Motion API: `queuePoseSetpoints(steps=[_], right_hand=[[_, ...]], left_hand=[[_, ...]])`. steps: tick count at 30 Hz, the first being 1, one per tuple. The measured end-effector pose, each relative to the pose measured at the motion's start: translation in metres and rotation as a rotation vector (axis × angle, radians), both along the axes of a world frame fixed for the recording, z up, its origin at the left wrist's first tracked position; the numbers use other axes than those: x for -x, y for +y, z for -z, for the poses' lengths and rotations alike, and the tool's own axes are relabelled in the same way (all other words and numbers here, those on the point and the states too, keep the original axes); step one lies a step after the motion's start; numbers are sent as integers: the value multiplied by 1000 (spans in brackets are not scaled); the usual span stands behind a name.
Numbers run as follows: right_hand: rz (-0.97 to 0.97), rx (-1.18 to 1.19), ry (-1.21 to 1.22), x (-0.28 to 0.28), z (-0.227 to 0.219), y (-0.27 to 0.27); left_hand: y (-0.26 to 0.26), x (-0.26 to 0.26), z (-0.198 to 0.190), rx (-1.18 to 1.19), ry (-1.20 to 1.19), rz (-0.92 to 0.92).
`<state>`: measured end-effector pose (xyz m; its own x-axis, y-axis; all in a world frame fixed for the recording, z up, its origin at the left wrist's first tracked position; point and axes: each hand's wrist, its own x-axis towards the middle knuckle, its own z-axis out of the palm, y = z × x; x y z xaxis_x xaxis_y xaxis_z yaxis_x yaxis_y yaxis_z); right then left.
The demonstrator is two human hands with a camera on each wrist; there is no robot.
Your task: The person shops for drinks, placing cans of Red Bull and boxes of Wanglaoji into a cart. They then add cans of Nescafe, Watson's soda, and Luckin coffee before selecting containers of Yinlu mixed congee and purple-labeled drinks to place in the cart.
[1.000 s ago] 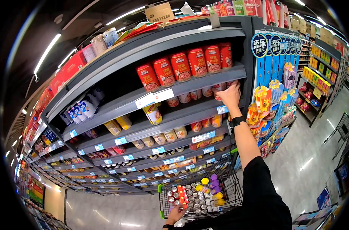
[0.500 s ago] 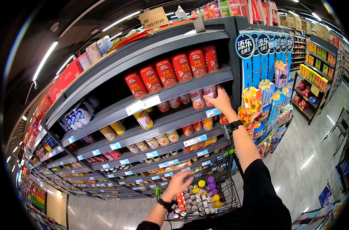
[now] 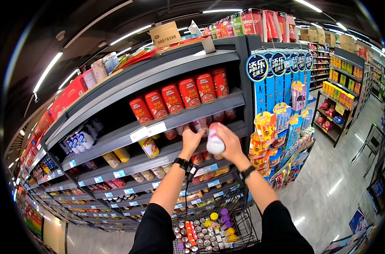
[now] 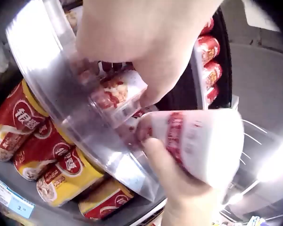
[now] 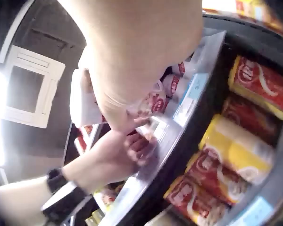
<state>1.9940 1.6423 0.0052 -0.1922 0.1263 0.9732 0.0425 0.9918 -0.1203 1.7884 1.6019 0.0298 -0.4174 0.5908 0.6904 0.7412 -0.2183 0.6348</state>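
My right hand [image 3: 229,143] grips a white can with red print [image 3: 215,143], tilted with its pale end toward me, just in front of the second shelf. In the left wrist view that can [image 4: 203,136] shows large beside the shelf's clear front strip [image 4: 75,94]. My left hand [image 3: 191,139] reaches in at the same shelf, its thumb and fingers around a white-and-red can [image 4: 118,92] behind the strip. More such cans [image 3: 230,114] stand to the right on this shelf. Red cans [image 3: 188,93] line the shelf above.
Below me a wire cart [image 3: 243,224] holds many cans and several purple- and yellow-topped containers. Lower shelves carry yellow and red cans [image 4: 68,176] with price tags [image 4: 12,197]. Hanging snack packs [image 3: 264,127] crowd the shelf's right end; another cart [image 3: 370,144] stands in the aisle.
My right hand has drawn a can out of the second shelf and tilted it. The left hand has risen from over the cart to that shelf. The view has shifted right.
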Motion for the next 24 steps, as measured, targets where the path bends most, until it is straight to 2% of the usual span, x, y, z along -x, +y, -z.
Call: queuePoseSetpoints(steps=[1, 2, 3, 5, 7, 8, 9, 10, 12, 13, 15, 16, 17, 19, 20, 22, 23, 24], right_hand=[[-29, -8, 82, -3, 18, -12], [-23, 79, 141, -8, 41, -32], [-189, 313, 181, -12, 67, -56], [-358, 692, 426, -14, 123, -119], [-260, 1077, 175, -47, 174, -168], [-328, 1227, 160, -58, 201, -186], [-298, 1296, 36, -69, 258, -196], [-281, 1356, -85, -88, 273, -212], [-154, 1323, -375, -120, 279, -226], [-89, 1291, -483, -134, 284, -229], [28, 1193, -861, -173, 294, -233], [16, 1213, -851, -180, 293, -233], [20, 1220, -870, -182, 295, -232], [98, 1260, -833, -184, 300, -230], [124, 1211, -855, -185, 301, -229], [164, 1263, -879, -181, 289, -229], [150, 1247, -821, -182, 300, -229], [128, 1288, -813, -183, 294, -229]], left_hand=[[3, 0, 1, 74, -57, 29], [3, -5, 0, 136, -52, -60], [0, -12, -3, 201, -47, -149], [-4, -27, -10, 236, -46, -209], [-2, -33, -6, 237, -26, -313], [-6, -40, -9, 188, -53, -323], [-12, -47, -9, 141, -78, -335], [-13, -49, -4, 149, -88, -341], [-13, -50, 0, -97, -100, -330], [-14, -49, 4, -96, -109, -336], [-11, -44, 18, -217, -42, -255], [-12, -35, 28, -284, 62, -147], [-13, -30, 30, -336, 282, -136], [-13, -29, 31, -370, 356, -88], [-17, -32, 31, -465, 410, -79], [-34, -35, 42, -564, 417, -72], [-45, -36, 55, -615, 415, -76], [-76, -45, 59, -535, 417, -113]])
